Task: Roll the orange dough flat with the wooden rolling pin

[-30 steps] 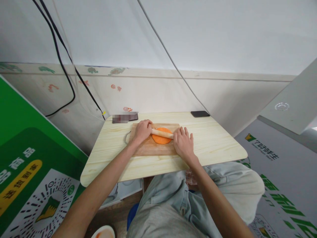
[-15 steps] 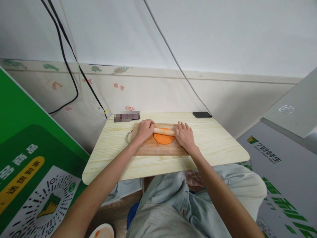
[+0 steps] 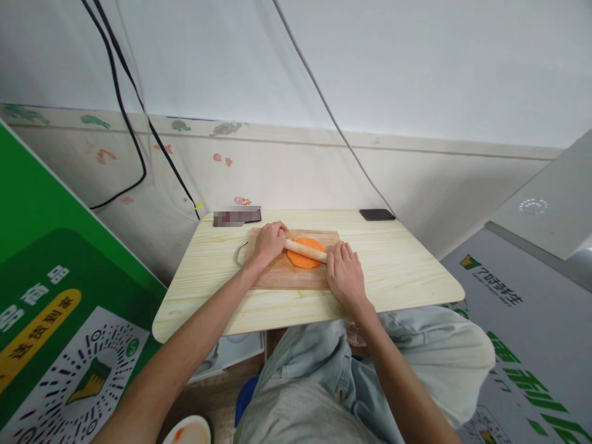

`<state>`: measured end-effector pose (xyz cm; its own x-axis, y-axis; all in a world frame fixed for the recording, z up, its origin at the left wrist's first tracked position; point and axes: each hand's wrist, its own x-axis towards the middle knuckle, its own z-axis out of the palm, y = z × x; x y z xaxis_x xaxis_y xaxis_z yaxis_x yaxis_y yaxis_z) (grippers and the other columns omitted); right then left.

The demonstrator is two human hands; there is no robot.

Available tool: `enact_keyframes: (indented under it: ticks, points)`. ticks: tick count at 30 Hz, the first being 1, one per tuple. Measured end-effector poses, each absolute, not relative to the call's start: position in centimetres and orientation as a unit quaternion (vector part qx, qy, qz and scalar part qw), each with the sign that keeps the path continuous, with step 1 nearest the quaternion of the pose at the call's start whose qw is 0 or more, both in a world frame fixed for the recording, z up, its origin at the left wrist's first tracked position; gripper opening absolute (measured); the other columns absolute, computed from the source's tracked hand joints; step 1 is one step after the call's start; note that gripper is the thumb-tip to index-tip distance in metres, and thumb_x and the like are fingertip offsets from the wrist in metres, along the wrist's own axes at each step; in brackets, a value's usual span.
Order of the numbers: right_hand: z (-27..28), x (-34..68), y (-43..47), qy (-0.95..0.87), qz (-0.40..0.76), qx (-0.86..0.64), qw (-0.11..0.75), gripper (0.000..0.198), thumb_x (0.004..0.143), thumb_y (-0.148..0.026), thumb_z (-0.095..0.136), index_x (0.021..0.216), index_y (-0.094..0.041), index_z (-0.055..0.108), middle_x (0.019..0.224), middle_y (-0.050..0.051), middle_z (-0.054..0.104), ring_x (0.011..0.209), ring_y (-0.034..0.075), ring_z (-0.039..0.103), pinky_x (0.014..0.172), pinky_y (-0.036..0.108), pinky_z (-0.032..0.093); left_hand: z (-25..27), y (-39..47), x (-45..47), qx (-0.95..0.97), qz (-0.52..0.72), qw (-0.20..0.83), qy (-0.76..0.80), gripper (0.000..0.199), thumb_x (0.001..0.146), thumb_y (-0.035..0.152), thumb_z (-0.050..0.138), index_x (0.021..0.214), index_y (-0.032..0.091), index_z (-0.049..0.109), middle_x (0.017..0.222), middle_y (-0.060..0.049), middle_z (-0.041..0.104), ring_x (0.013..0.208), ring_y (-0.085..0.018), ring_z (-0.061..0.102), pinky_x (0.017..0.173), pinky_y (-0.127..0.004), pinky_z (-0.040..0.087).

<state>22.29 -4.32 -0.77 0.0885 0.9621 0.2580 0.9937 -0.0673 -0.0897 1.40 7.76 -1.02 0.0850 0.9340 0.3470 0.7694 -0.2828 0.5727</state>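
A wooden rolling pin (image 3: 306,251) lies across a flat, roundish sheet of orange dough (image 3: 303,263), its right end nearer to me than its left. Beneath the dough is a wooden cutting board (image 3: 282,280) with a metal handle (image 3: 238,254) on its left side. The fingers of my left hand (image 3: 272,242) are curled over the pin's left end. My right hand (image 3: 345,271) is closed over the right end, which it hides from view.
The board rests on a small pale wooden table (image 3: 194,290). A phone (image 3: 377,214) lies at its back right, and a dark, partly blurred flat object (image 3: 250,215) at its back left. A green printed panel (image 3: 41,246) stands left. A white bowl (image 3: 189,428) sits below.
My right hand has drawn the pin's right end toward me, while the left end has barely moved. The pin now slants, and more dough shows on its far side.
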Motion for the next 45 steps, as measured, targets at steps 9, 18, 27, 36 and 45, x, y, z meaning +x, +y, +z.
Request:
enact_keyframes:
  ticks: [9, 18, 27, 36, 45]
  points:
    - [-3.3, 20.3, -9.6, -0.694, -0.117, -0.676, 0.219, 0.062, 0.113, -0.031, 0.027, 0.166, -0.002, 0.041, 0.170, 0.023, 0.045, 0.163, 0.032, 0.035, 0.131, 0.054, 0.029, -1.1, 7.7, 1.4, 0.729, 0.331, 0.120, 0.587, 0.037, 0.097, 0.009, 0.047, 0.103, 0.020, 0.082, 0.108, -0.009, 0.083, 0.107, -0.024, 0.074, 0.101, -0.034, 0.055]
    - [-3.0, 19.0, -12.1, -0.710, -0.102, -0.660, 0.224, 0.064, 0.114, -0.035, 0.029, 0.170, -0.004, 0.035, 0.170, 0.021, 0.045, 0.165, 0.030, 0.031, 0.134, 0.055, 0.024, -1.5, 8.0, 1.3, 0.746, 0.347, 0.113, 0.557, 0.038, 0.095, 0.006, 0.045, 0.101, 0.019, 0.081, 0.107, -0.009, 0.082, 0.107, -0.025, 0.073, 0.103, -0.036, 0.054]
    - [-0.7, 21.5, -7.0, -0.679, -0.028, -0.720, 0.145, 0.067, 0.115, -0.041, 0.020, 0.165, -0.004, 0.044, 0.172, 0.019, 0.043, 0.167, 0.031, 0.026, 0.134, 0.059, 0.021, -1.5, 8.3, 1.1, 0.757, 0.336, 0.114, 0.549, 0.036, 0.091, 0.006, 0.048, 0.100, 0.019, 0.080, 0.110, -0.009, 0.081, 0.109, -0.025, 0.071, 0.106, -0.037, 0.053]
    - [1.9, 23.0, -1.3, -0.664, -0.010, -0.743, 0.077, 0.058, 0.115, -0.039, 0.018, 0.154, -0.023, 0.058, 0.171, 0.011, 0.047, 0.160, 0.035, 0.035, 0.124, 0.063, 0.035, -1.7, 8.4, 1.1, 0.756, 0.338, 0.111, 0.550, 0.036, 0.090, 0.006, 0.049, 0.099, 0.019, 0.081, 0.110, -0.009, 0.081, 0.109, -0.025, 0.071, 0.105, -0.038, 0.053]
    - [1.8, 24.0, 2.5, -0.678, -0.029, -0.733, 0.044, 0.057, 0.112, -0.030, 0.024, 0.159, -0.016, 0.053, 0.161, 0.017, 0.057, 0.150, 0.032, 0.047, 0.119, 0.051, 0.043, -1.7, 8.5, 1.0, 0.756, 0.334, 0.111, 0.552, 0.036, 0.091, 0.007, 0.048, 0.098, 0.020, 0.081, 0.109, -0.008, 0.081, 0.109, -0.025, 0.071, 0.106, -0.037, 0.053]
